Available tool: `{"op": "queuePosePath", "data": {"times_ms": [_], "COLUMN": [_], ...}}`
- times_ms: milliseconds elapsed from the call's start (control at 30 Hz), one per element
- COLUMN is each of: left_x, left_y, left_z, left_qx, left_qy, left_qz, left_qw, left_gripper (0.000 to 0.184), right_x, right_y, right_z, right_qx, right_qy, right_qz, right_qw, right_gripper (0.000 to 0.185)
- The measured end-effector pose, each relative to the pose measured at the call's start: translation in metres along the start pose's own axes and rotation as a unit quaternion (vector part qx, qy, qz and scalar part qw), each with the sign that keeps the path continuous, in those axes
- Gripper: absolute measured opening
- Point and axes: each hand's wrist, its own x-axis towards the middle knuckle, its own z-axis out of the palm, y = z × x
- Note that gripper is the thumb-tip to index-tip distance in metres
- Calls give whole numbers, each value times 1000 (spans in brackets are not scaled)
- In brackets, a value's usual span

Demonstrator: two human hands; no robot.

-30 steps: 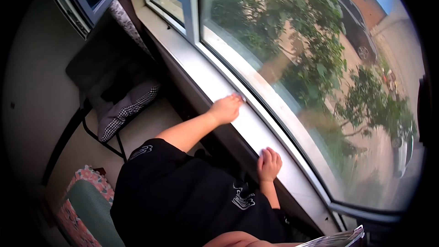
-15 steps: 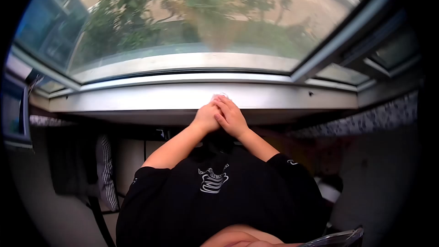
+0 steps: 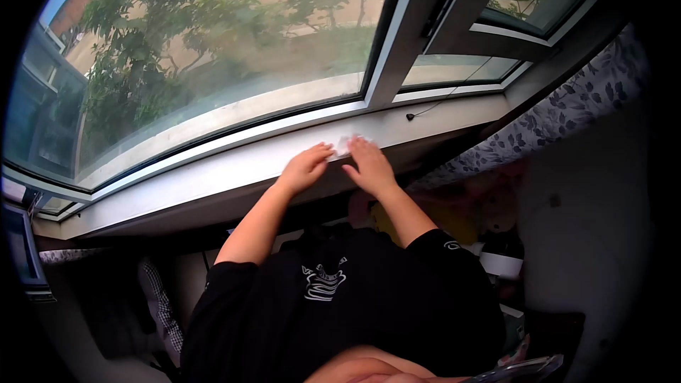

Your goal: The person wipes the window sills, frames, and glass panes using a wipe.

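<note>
A crumpled white tissue [image 3: 343, 146] lies on the white windowsill [image 3: 234, 164], between my two hands. My right hand [image 3: 372, 166] rests its fingers over the tissue's right side, with the thumb apart; the fingertips are slightly blurred. My left hand [image 3: 305, 167] is at the sill's front edge, fingers stretched towards the tissue and close together. Its fingertips come up to the tissue's left edge; whether they touch it I cannot tell.
A large window [image 3: 234, 50] rises behind the sill, with a metal frame post [image 3: 397, 35] on the right. A small black knob with a cord [image 3: 410, 117] lies on the sill. A floral curtain [image 3: 546, 120] hangs at right, and a white box [image 3: 501, 264] stands below.
My hands, stacked one over the other before, have come apart, and the tissue shows between them. The view has turned to the right, bringing more of the right window and curtain in.
</note>
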Motion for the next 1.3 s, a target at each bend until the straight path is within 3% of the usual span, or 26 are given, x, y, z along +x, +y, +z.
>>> {"op": "queuePosePath", "data": {"times_ms": [67, 200, 267, 333, 400, 500, 600, 667, 800, 867, 967, 1000, 1100, 1200, 1267, 1300], "left_x": [-13, -50, -69, -70, -63, -60, -63, -65, -63, -62, -61, -62, -60, -63, -62, -62], "left_y": [6, -21, -43, -50, -44, -36, -38, -39, -37, -35, -37, -38, -38, -41, -41, -42], "left_z": [-29, -78, -86, -86, -84, -87, -87, -86, -86, -87, -85, -85, -86, -86, -85, -85], "left_qx": [-31, 102, 186, 78, 115, 190, 186, 184, 190, 193, 193, 193, 196, 195, 191, 193], "left_qy": [50, 106, 150, 194, 195, 158, 166, 171, 168, 163, 165, 162, 162, 153, 166, 164], "left_qz": [-103, -229, -196, -295, -296, -258, -244, -237, -222, -219, -219, -224, -227, -216, -221, -226], "left_qw": [993, 962, 951, 932, 928, 934, 937, 938, 942, 943, 942, 941, 940, 945, 942, 941], "left_gripper": [31, 25, 24, 24, 22, 18, 19, 19, 18, 17, 17, 17, 17, 19, 17, 17], "right_x": [-8, -22, -20, 4, 43, 93, 126, 131, 111, 87, 65, 64, 93, 122, 126, 125], "right_y": [28, 55, 58, 57, 48, 34, 37, 49, 66, 81, 77, 73, 72, 67, 75, 76], "right_z": [-4, -16, -22, -40, -94, -157, -159, -139, -96, -59, -5, 1, -32, -90, -96, -94], "right_qx": [-26, -19, 18, 175, 156, 53, -69, -80, -67, -48, 5, 68, 53, 121, 73, 73], "right_qy": [51, 97, 100, 229, 434, 574, 524, 509, 485, 443, 304, 308, 378, 537, 509, 517], "right_qz": [54, 43, 36, 129, 35, -90, -178, -184, -150, -21, -19, -16, 20, 50, 57, 16], "right_qw": [997, 994, 994, 949, 886, 812, 830, 837, 859, 895, 953, 949, 924, 833, 856, 853], "right_gripper": [49, 30, 24, 16, 24, 31, 34, 33, 32, 25, 24, 26, 26, 33, 34, 34]}}
